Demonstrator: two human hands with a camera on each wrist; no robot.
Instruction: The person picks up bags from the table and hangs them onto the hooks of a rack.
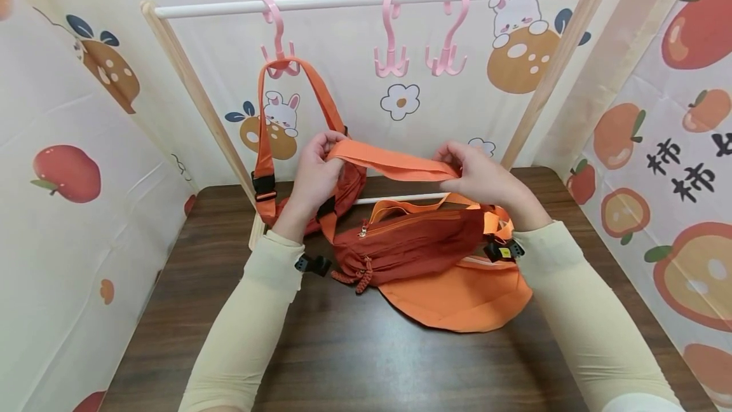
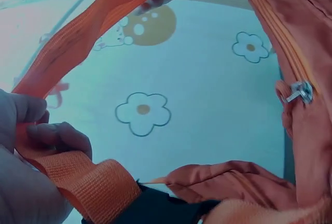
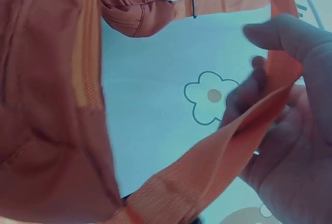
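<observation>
My left hand (image 1: 314, 173) pinches one end of an orange strap (image 1: 394, 161), and my right hand (image 1: 477, 173) holds the other, with the strap stretched between them. It belongs to a rust-red waist bag (image 1: 412, 240) with a zipper, which hangs just below my hands. In the right wrist view the strap passes between the thumb and curled fingers of the right hand (image 3: 290, 130). Behind the left hand, a second rust-red waist bag (image 1: 351, 186) hangs by its strap from a pink hook (image 1: 278, 49). Under the held bag lies an orange bag (image 1: 463, 301).
A rack with a white rail (image 1: 343, 1) and wooden side posts stands across the back. Two further pink hooks (image 1: 391, 43) hang on it, right of the loaded one. The dark wooden table (image 1: 354, 355) extends toward me, with printed cloth walls around it.
</observation>
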